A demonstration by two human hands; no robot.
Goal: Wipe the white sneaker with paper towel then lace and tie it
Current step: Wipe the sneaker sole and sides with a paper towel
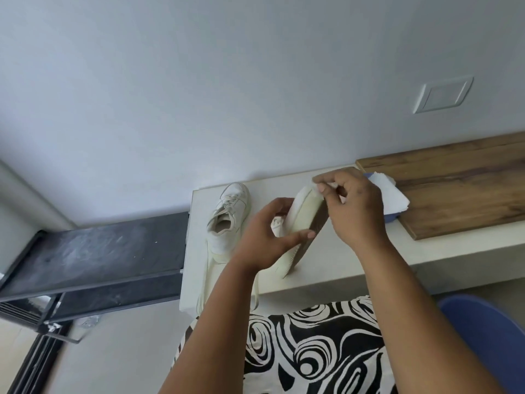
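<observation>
A white sneaker (302, 220) is tilted on its side on the white counter (326, 268), its sole edge turned up toward me. My left hand (265, 237) grips it around the middle, thumb on the sole edge. My right hand (352, 206) pinches a small piece of paper towel (318, 186) against the toe end of the shoe. A second white sneaker (228, 217) stands upright to the left, its laces hanging over the counter's front edge.
A stack of paper towels (389, 191) lies on a blue holder behind my right hand. A wooden board (454, 191) covers the counter's right part. A dark metal rack (91, 260) stands to the left, a blue chair (488, 336) at lower right.
</observation>
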